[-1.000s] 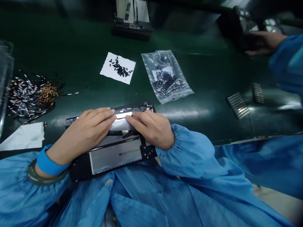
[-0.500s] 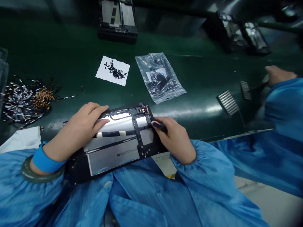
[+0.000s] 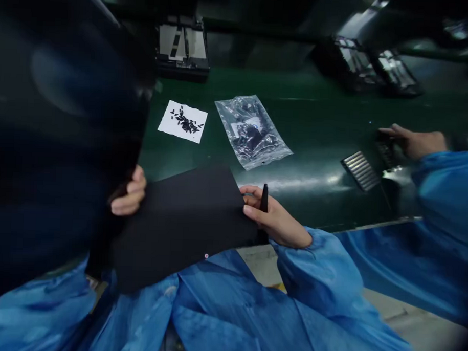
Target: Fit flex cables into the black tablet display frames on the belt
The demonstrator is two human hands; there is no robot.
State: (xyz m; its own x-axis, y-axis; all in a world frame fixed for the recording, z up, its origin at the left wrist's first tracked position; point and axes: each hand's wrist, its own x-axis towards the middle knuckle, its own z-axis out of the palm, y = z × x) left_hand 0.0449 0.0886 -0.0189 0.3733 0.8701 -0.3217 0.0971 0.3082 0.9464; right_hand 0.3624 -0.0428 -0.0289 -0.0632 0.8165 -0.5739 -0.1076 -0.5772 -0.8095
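Observation:
My left hand (image 3: 129, 193) grips the right edge of a large dark glossy panel (image 3: 63, 123), probably the screen side of the tablet, raised close to the camera and blurred. Only its fingers show; the rest is behind the panel. Below lies a flat matte black sheet (image 3: 186, 220), tilted at the table's front edge, partly covered by the panel. My right hand (image 3: 280, 220) is at the sheet's right edge, closed around a slim black pen-like tool (image 3: 264, 198) that points upward. Whether its fingertips touch the sheet I cannot tell.
A white paper with small black parts (image 3: 167, 123) and a clear plastic bag (image 3: 271, 146) lie beyond the sheet. An opened device stack (image 3: 182, 68) stands behind, more (image 3: 356, 67) at back right. A co-worker's hand (image 3: 423, 143) is near a ribbed metallic block (image 3: 360, 170).
The open tablet with silver batteries has left the spot before me; a dark panel is now raised at left in my left hand. A matte black sheet shows there. The tool now points up.

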